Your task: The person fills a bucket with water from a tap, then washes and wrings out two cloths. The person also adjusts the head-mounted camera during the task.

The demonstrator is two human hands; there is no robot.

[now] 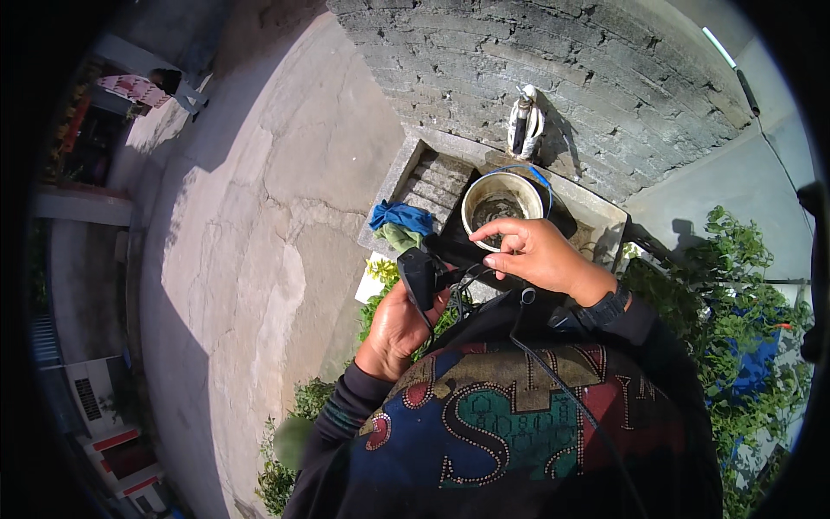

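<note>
My left hand (397, 327) holds a black device (418, 279) with black cables (462, 301) hanging from it. Just right of it, my right hand (535, 256) is raised with its index finger stretched out and its thumb by the cable; whether it pinches the cable is unclear. Beyond the right hand, a pale bucket (468, 211) with a blue-gripped handle and some water inside stands in a concrete wash sink (609, 217). A blue cloth (402, 217) and a light green cloth (397, 237) lie on the sink's ribbed washboard at the left.
A tap (522, 100) wrapped in white material stands against the block wall (467, 58). Leafy plants (733, 292) grow at the right and below the sink. Cracked concrete ground (259, 227) stretches left, where another person (175, 84) is bent over far away.
</note>
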